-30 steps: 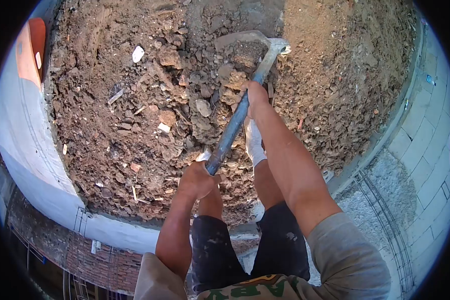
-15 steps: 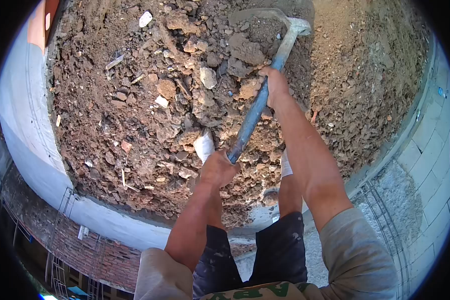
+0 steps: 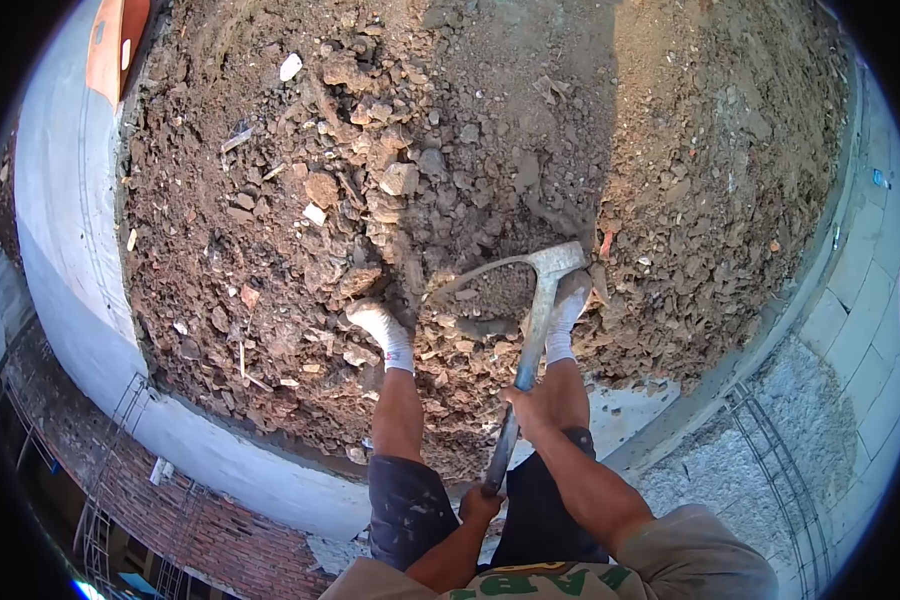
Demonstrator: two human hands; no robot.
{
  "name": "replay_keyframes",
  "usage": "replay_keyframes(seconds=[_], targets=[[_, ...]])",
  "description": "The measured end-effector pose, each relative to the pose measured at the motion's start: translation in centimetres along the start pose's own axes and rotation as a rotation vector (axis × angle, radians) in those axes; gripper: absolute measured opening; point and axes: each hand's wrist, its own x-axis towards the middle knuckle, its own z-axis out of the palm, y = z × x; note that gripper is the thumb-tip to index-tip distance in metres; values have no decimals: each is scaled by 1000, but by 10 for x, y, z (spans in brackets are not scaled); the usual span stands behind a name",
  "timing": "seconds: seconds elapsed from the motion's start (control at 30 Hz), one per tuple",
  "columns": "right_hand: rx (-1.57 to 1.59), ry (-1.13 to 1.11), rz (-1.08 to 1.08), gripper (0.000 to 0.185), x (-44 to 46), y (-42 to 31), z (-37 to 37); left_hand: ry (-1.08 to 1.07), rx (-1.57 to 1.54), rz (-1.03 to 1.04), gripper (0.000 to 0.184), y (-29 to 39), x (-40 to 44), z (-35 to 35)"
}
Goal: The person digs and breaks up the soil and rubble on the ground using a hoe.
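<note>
A hoe point(image 3: 537, 335) with a worn blue-grey handle slants up in front of my body. My right hand point(image 3: 533, 411) is wrapped round the middle of the handle. Lower down, close to my shorts, my left hand point(image 3: 481, 504) grips the handle's end. The metal hoe head point(image 3: 558, 259) is just in front of my feet, and its curved blade reaches leftward at the loose soil point(image 3: 450, 220). My left foot point(image 3: 381, 327) and right foot point(image 3: 567, 315), both in white socks, stand in the dirt on either side of the blade.
Broken clods and stones point(image 3: 400, 179) lie thickly on the left. A smoother strip of earth point(image 3: 530, 70) runs up the middle. Pale low walls border the soil at left point(image 3: 65, 220) and right point(image 3: 855, 270). Steel rebar point(image 3: 785, 465) and brickwork point(image 3: 200, 520) are behind me.
The hoe and both hands have come back toward my body, the head moving from the far soil to beside my feet. Soil where the blade was now looks more level.
</note>
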Motion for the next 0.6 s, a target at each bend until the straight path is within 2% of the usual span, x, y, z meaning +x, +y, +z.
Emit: replay_keyframes(seconds=[0.03, 0.07, 0.13, 0.2, 0.27, 0.3, 0.37, 0.4, 0.43, 0.47, 0.5, 0.53, 0.6], targets=[[-61, 62, -27, 18, -53, -36, 9, -30, 28, -14, 51, -21, 12, 15], [130, -16, -22, 17, -48, -14, 10, -29, 197, 35, 44, -37, 20, 32], [241, -117, -4, 16, -46, -17, 4, 7, 29, -23, 40, -15, 0, 22], [241, -158, -33, 14, -43, -69, 7, 173, -15, 29, 33, 27, 9, -6], [352, -226, -261, 9, -41, -151, 24, 200, -251, 304, 31, 80, 26, -66], [369, -232, -349, 13, -31, -191, 32, 316, -238, 475, 38, 108, 43, -100], [462, -315, -483, 9, -17, -284, 56, 441, -45, 661, 44, 170, 66, -184], [476, -366, -526, 8, 5, -328, 66, 472, 52, 664, 51, 208, 64, -237], [495, -446, -583, 9, 19, -374, 81, 630, 150, 704, 48, 238, 64, -283], [518, -442, -656, 10, 34, -416, 100, 597, 202, 662, 41, 267, 59, -334], [526, -500, -719, 10, 47, -451, 118, 656, 271, 626, 36, 287, 56, -376], [509, -493, -737, 10, 53, -478, 141, 640, 218, 564, 36, 299, 40, -410], [453, -418, -722, 16, 66, -487, 189, 769, 257, 568, 36, 296, 34, -449]])
